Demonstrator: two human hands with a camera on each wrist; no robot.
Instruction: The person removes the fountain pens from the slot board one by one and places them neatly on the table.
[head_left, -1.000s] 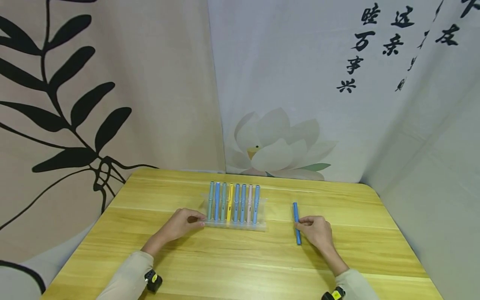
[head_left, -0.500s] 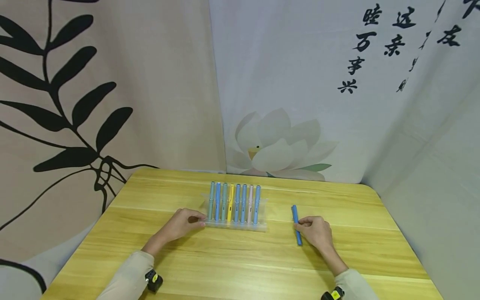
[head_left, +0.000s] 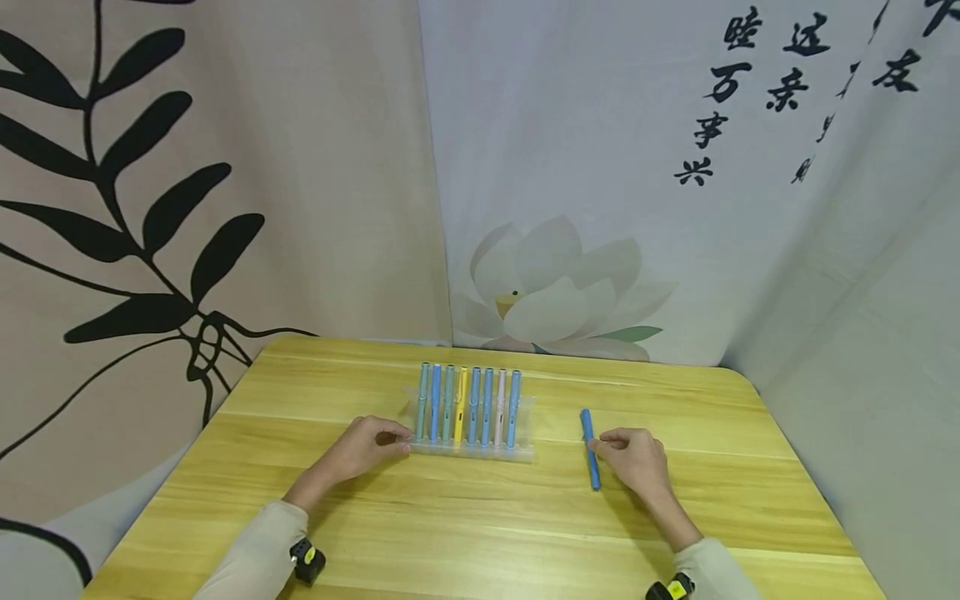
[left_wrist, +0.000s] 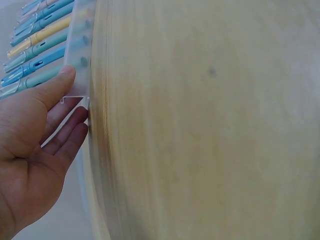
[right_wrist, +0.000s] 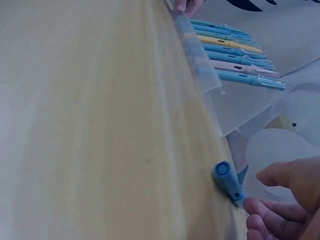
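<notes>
A clear plastic pen stand (head_left: 522,455) holds a row of several pens in blue, green, yellow and pink. My left hand (head_left: 366,446) pinches the stand's left end; in the left wrist view the thumb (left_wrist: 61,82) lies on top of its ledge and fingers are underneath. To the right, a blue pen (head_left: 588,427) lies apart from the stand. My right hand (head_left: 637,461) is beside that pen. In the right wrist view the thumb is spread away from the other fingers (right_wrist: 256,206), whose tips are right at the blue pen (right_wrist: 228,177).
A wooden table (head_left: 450,533) carries everything. Behind it hangs a pale curtain (head_left: 337,167) with printed leaves, a lotus flower and dark writing. Black wrist cameras sit on both sleeves.
The loose blue pen has shifted slightly left, and the right thumb and fingers have shifted a little along it. The left hand and the pen stand stay in place.
</notes>
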